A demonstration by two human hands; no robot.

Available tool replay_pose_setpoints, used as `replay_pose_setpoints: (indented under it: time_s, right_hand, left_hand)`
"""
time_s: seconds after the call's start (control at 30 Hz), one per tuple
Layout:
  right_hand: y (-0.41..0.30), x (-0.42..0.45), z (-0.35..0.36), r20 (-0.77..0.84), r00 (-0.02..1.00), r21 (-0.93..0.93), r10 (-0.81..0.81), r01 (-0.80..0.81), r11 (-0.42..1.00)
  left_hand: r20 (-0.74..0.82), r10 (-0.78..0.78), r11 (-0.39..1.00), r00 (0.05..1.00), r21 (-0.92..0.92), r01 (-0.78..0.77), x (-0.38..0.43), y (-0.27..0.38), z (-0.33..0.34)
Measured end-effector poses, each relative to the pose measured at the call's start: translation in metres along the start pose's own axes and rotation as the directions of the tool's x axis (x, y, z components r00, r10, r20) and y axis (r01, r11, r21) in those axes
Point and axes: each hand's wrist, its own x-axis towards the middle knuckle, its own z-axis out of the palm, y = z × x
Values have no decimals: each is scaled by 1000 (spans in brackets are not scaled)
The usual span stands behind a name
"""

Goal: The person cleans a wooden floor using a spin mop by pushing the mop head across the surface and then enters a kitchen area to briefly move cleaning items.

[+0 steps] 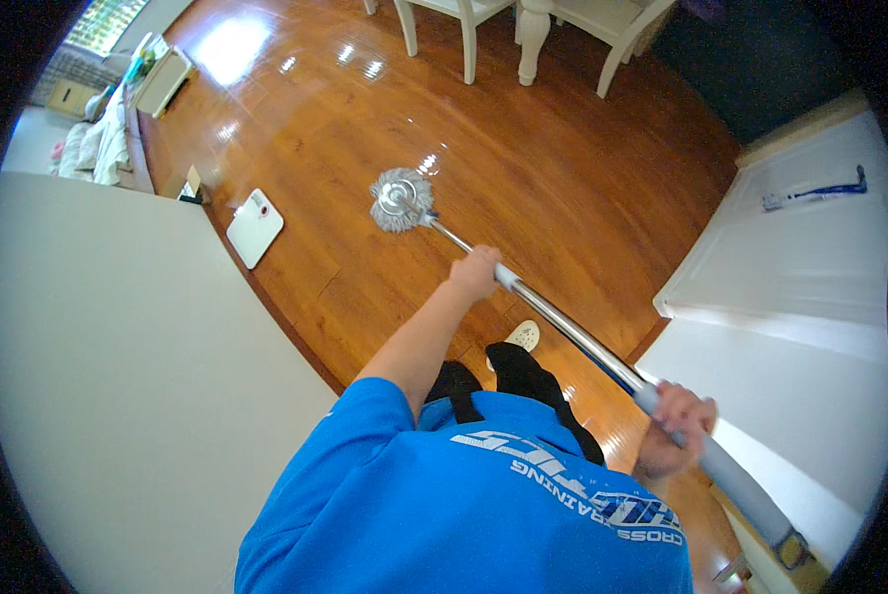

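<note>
Both hands hold a mop with a metal pole [574, 324] that slants across the view. My left hand [476, 272] grips the lower pole, just below a light plastic collar. Farther up, my right hand [680, 425], slightly blurred, is wrapped around the grey grip [744, 486]. At the far end, the round mop head [401, 199] has grey-white string strands around a shiny disc and rests on the glossy wooden floor [325, 237]. Below the pole, a pale clog [523, 335] shows on one of my feet.
A white bathroom scale [256, 228] lies beside the left wall [132, 319]. White chairs [462, 22] and a turned table leg [534, 44] stand at the top. On the right, a white panel [793, 245] carries a blue-handled item [822, 193]. A small open box [189, 185] sits near the wall's corner.
</note>
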Motion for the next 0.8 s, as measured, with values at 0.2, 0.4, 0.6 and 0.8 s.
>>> replay_pose_setpoints:
  time_s: [0.2, 0.4, 0.6, 0.8]
  right_hand:
    - [-1, 53, -19, 243, 960, -94, 138, -119, 988]
    - [-124, 73, -103, -19, 999, 34, 40, -39, 999]
    - [-145, 81, 0, -166, 895, -169, -415, 389, 906]
    - [-103, 117, 40, -121, 958, -202, -258, 231, 952]
  left_hand:
    - [-44, -133, 979, 990, 152, 138, 27, 26, -21]
    - [113, 292, 939, 950, -224, -262, 40, 146, -1]
    - [186, 553, 831, 812, -196, -520, 59, 180, -21]
    - [10, 501, 835, 865, -268, -480, 107, 104, -69]
